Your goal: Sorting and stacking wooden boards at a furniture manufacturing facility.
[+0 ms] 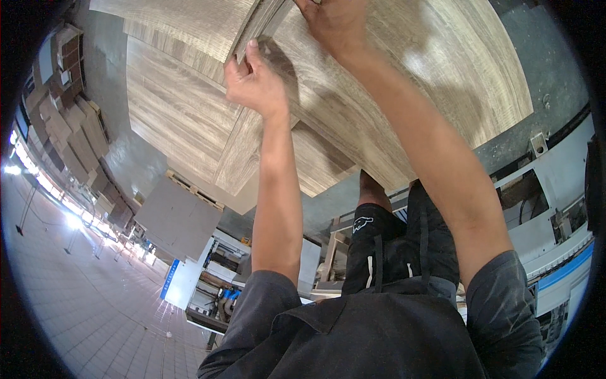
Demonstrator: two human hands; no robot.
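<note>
A narrow wood-grain board (pixel 257 28) runs up to the upper edge of the head view, tilted to the right. My left hand (pixel 257 85) is closed on its near end, thumb up and fingers curled. My right hand (pixel 338 25) is at the board's far right side, its fingers bent toward it; the upper edge cuts off part of that hand. Under both hands lie large greyish-brown wood-grain panels, one on the right (pixel 404 95) and one on the left (pixel 170 104). Smaller pieces overlap between them near my body.
A pallet with a grey sheet on top (pixel 173 211) stands at the left. Stacks of brown boards (pixel 72 126) line the far left. White machinery (pixel 536 196) is close on my right, and another machine (pixel 218 271) stands at lower left. Grey floor (pixel 107 57) shows around the panels.
</note>
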